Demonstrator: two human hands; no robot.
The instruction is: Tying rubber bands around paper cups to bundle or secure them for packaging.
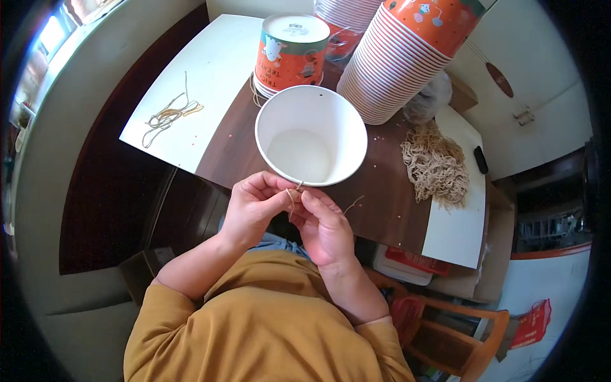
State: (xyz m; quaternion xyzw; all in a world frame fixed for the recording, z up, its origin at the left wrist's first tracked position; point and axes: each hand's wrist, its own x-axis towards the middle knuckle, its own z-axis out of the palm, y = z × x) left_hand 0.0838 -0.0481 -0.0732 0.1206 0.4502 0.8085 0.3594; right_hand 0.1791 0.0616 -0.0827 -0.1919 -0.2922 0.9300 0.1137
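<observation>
A white-lined paper bucket (344, 130) stands at the table's near edge, its mouth tilted toward me. A small dark hole shows near its far rim. At its near rim, my left hand (251, 207) pinches a thin beige cord (291, 197) between thumb and fingertips. Close against it, my right hand (328, 232) is closed on the same cord, thumb over bent fingers. A short loop rises from the cord at the rim, and a loose tail sticks out right of my right hand. How the cord passes through the bucket wall is hidden by my fingers.
Behind stands an upside-down orange and green bucket (289, 67) with cord beside it. A tall leaning stack of buckets (394, 67) rises at the back right. Loose cords (170, 116) lie at left, a heap of beige cords (436, 167) at right, near a black object (480, 160).
</observation>
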